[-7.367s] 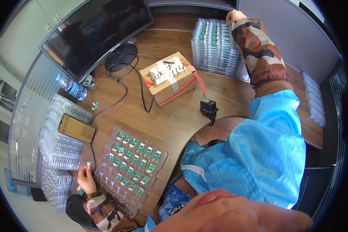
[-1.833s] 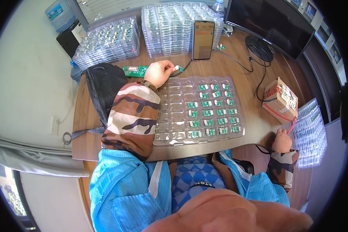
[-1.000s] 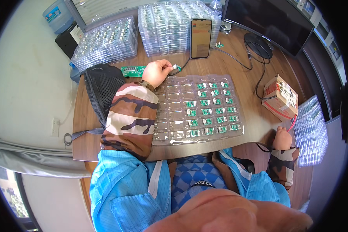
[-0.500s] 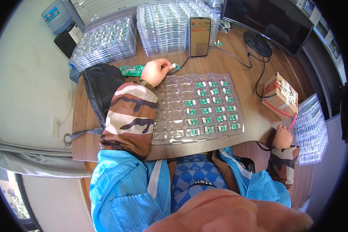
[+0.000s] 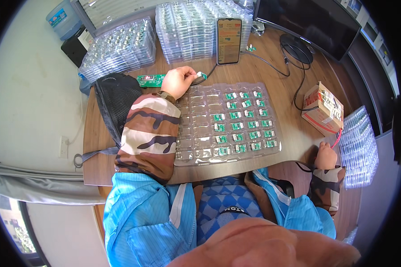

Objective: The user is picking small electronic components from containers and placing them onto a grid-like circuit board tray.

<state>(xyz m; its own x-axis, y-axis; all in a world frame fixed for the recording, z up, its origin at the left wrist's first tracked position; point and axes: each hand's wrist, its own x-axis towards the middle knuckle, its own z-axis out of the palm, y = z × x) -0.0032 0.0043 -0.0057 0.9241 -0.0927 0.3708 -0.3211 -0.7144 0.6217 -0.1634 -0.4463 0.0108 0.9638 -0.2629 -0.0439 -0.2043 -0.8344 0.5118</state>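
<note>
My left hand (image 5: 177, 82) reaches over the far left part of the table, thumb and fingers pinching a small green circuit board (image 5: 202, 76) with a white connector. Beside that wrist lies a longer green circuit board (image 5: 150, 80) with a lit display, partly covered by the hand. Just below the left hand is a clear plastic blister tray (image 5: 200, 153) with small green boards filling its right-hand pockets. At the table's right edge my right hand (image 5: 326, 157) is closed around a red wire (image 5: 337, 139) that comes from a cardboard box (image 5: 322, 109); its fingertips are mostly hidden.
Stacks of filled clear trays (image 5: 118, 49) stand at the back left, with a taller stack (image 5: 187, 33) behind the upright phone (image 5: 228, 42). A monitor (image 5: 309, 26) and black cables occupy the back right. More trays (image 5: 358, 149) lean beyond the box. A black mesh bag (image 5: 113, 102) lies left.
The longer board's display has lit up red, and the phone screen shows a different, brighter page. Both hands keep nearly the same place; the view has shifted slightly.
</note>
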